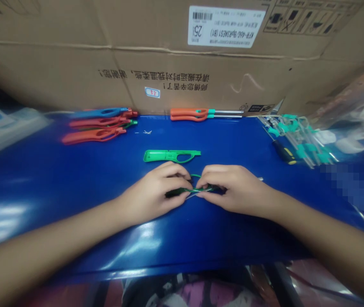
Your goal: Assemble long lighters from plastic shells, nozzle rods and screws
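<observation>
My left hand (pixel 166 187) and my right hand (pixel 229 187) meet over the middle of the blue table. Between them they pinch a green lighter casing half (pixel 196 190), seen nearly edge-on. A thin pale strip, perhaps wire or metal, shows along it between my fingertips. Most of this casing half is hidden by my fingers. Just beyond my hands, a second green casing half (pixel 156 156) lies hollow side up, its trigger loop to the right.
Red and blue lighter casings (pixel 95 135) are stacked at the left. Two orange long-neck lighters (pixel 188 114) lie against a cardboard box (pixel 121 89). At the right are metal tubes with teal collars (pixel 301 150) and a black-and-yellow screwdriver (pixel 283 152). Plastic bags flank the table (pixel 105 243).
</observation>
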